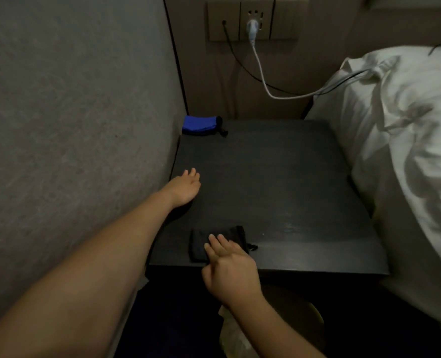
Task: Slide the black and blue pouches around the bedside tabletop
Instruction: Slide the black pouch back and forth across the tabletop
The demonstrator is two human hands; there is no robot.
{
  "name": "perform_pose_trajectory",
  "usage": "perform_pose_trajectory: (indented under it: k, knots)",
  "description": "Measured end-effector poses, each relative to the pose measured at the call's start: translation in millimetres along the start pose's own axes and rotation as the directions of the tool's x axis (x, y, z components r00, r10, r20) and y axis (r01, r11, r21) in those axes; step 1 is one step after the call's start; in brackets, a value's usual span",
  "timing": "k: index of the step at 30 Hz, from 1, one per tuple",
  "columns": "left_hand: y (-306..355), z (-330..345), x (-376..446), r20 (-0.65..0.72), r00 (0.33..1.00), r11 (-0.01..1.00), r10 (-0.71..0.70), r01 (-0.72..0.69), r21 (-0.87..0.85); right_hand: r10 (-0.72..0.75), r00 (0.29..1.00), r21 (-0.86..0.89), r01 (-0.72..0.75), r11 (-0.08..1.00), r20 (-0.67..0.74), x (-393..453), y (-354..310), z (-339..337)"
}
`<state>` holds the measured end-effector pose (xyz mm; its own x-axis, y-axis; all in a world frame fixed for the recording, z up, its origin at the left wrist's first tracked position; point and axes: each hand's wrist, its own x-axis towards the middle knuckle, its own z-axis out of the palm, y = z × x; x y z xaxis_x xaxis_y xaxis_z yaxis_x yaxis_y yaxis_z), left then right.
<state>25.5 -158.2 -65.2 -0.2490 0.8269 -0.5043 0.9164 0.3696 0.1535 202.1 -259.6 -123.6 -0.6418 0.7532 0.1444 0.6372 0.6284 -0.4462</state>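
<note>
**Flat fingers, steady push: black pouch waits at the table's near edge**

A person's right hand (229, 270) lies with straight fingers (215, 242) resting on a small black fabric drawstring pouch (214, 244), pressing rather than gripping. The pouch sits under those fingertips, close to the near edge of the dark wooden bedside tabletop (279, 182). The left hand (185, 187), relaxed and holding nothing, rests ahead and to the left, against the table's wall side. Well beyond it, in the far corner, lies the small blue fabric pouch with black trim (201, 125), untouched. A white pillow (400, 120) sits off to the right of both hands. To slide the black pouch well, the fingers should probably keep light, even downward pressure so the soft cloth travels whole instead of bunching, and steer it away from the near edge, where it could slip off.
</note>
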Motion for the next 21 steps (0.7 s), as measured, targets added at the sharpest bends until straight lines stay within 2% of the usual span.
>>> perform_pose_trajectory:
  k: [7,14,18,21]
  knots:
    - [3.4,1.8,-1.2,-0.024,1.0,1.0,-0.002,0.002,0.003,0.05,0.996,-0.06,-0.055,0.997,-0.08,-19.1,44.9,-24.1]
    - [7.8,19.4,-4.4,-0.094,0.995,1.0,-0.017,0.014,-0.027,0.06,0.983,-0.194,-0.094,0.976,-0.176,-31.6,90.3,-48.8]
    - [8.5,26.1,-9.7,-0.123,0.992,1.0,0.0,0.0,-0.002,0.128,0.967,-0.264,-0.186,0.946,-0.222,-37.0,118.5,-68.1]
    - [7.9,29.4,-13.1,-0.127,0.992,1.0,0.002,-0.003,-0.007,0.247,0.945,-0.313,-0.306,0.899,-0.213,-39.6,147.2,-84.9]
